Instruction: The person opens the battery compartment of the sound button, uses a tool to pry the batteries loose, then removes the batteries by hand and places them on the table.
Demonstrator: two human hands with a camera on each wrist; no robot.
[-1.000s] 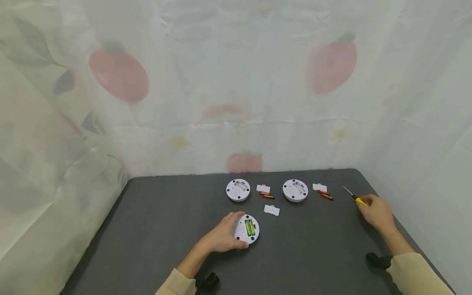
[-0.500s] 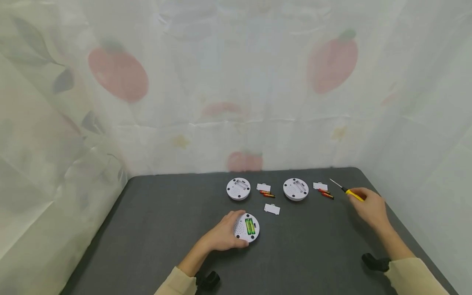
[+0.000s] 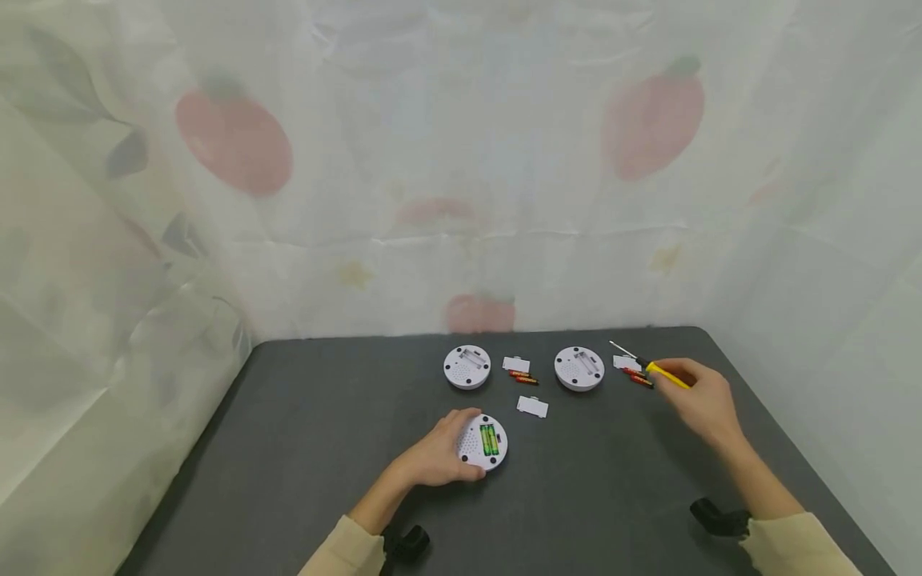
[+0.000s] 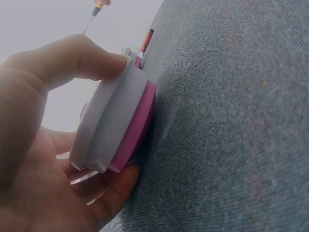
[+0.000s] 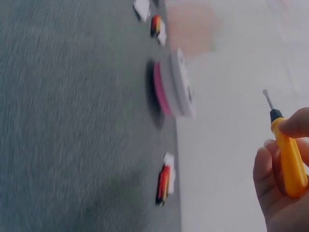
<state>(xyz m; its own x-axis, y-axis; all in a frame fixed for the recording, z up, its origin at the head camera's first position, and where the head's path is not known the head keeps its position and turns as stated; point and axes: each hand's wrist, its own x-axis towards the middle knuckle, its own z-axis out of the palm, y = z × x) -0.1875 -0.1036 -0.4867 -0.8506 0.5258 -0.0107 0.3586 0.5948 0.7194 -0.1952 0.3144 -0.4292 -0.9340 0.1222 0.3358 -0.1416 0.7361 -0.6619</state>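
My left hand (image 3: pixel 434 456) grips a round white battery-powered device (image 3: pixel 471 453) by its edges, near the table's middle. Two green batteries (image 3: pixel 490 440) sit in its uncovered compartment, facing up. In the left wrist view the device (image 4: pixel 113 113) shows its white side and a pink lower part against the table, between thumb and fingers. My right hand (image 3: pixel 704 400) holds a yellow-handled screwdriver (image 3: pixel 668 374) above the table's right side, its metal shaft pointing away and left. The right wrist view shows thumb and fingers around the screwdriver's handle (image 5: pixel 291 164).
Two more round devices, a left one (image 3: pixel 467 367) and a right one (image 3: pixel 579 369), stand at the back with vacant compartments. Beside them lie white covers (image 3: pixel 516 364) and red-black batteries (image 3: pixel 524 378). Another white cover (image 3: pixel 532 406) lies nearer. A curtain (image 3: pixel 461 160) hangs behind.
My right hand has moved left with the screwdriver, from the table's right edge to over the rightmost batteries and cover. My left hand keeps its grip on the device.
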